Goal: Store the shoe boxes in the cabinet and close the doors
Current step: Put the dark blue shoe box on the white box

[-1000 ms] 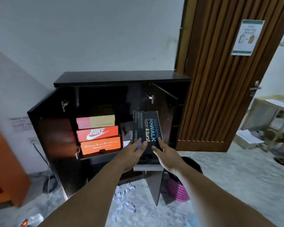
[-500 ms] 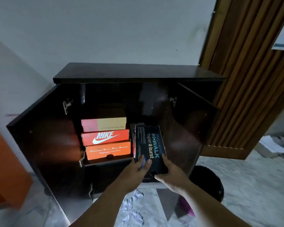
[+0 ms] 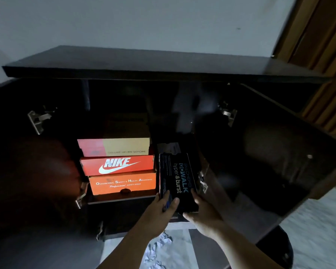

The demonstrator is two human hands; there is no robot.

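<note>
Black cardboard forms the shoe box [image 3: 176, 177] now held at the cabinet opening; its top face carries light printed lettering reading "GOWALK hyper burst" along its length, with a block of small text on the left side. The box is narrow end forward, its far end already past the front edge of the shelf, its near end outside the cabinet. It sits just to the right of a stack of three boxes, close to them; contact cannot be confirmed.

The left hand [image 3: 159, 214] grips the near left corner of the box, thumb laid on the top face and fingers curled under. The right hand [image 3: 204, 214] grips the near right corner, fingers wrapped along the side and underside.

The stack comprises, bottom to top, an orange box [image 3: 122, 184] with white print, a red Nike box [image 3: 117, 165] with a white swoosh, and a pink-and-tan box [image 3: 113, 147]. All three rest on the shelf with short ends facing out.

The dark cabinet [image 3: 144, 68] has both doors swung out: left door [image 3: 27, 171] and right door [image 3: 270, 162]. Metal hinges show at both sides. Crumpled white paper [image 3: 157, 249] lies on the floor below.
</note>
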